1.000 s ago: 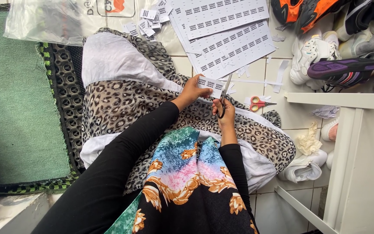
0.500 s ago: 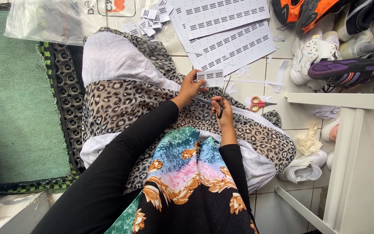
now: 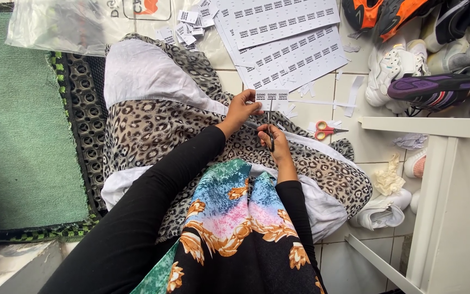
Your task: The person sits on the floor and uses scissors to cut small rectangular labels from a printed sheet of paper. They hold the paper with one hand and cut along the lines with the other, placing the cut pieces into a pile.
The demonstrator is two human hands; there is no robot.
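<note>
The left hand [image 3: 240, 109] pinches a small white paper label strip [image 3: 271, 97] above the lap; the right hand [image 3: 276, 142] grips black scissors [image 3: 269, 130] cutting it. Cut labels [image 3: 189, 27] lie beyond; whole printed sheets [image 3: 295, 54] remain.

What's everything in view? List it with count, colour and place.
label strip: 1, white with dark print, held above the lap
scissors: 1, dark handles, blades up at the strip
spare scissors: 1, orange handles, on the tiled floor
label sheets: several, white, floor at top centre
cut labels: a scatter, white, floor at top
plastic bag: 1, clear, top left
mat: 1, green, left
sneakers: a pile, orange, white, purple, top right
shelf frame: 1, white, right
leopard-print cloth: 1, over the lap
left hand: pinches the strip
right hand: fingers in the scissors' handles
</note>
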